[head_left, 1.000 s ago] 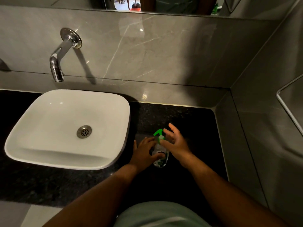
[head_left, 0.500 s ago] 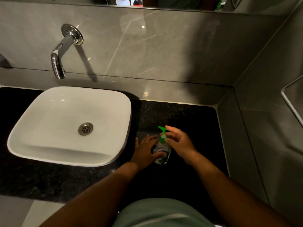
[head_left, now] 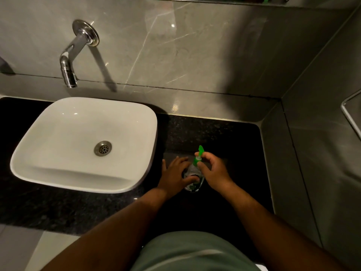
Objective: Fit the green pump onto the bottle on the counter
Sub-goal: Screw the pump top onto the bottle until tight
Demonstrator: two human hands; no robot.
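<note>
Green pump sits pinched in my right hand, probably seated; my left hand clamps the clear bottle near the counter's front edge, so I twist squarely.

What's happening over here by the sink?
A person is putting a green pump onto a small clear bottle that stands on the dark counter, just right of the white basin. The left hand wraps around the bottle to steady it, while the right hand grips the pump at the bottle's neck. The pump sits at the top of the bottle with its spout pointing away; whether it is fully tightened cannot be told.
</note>
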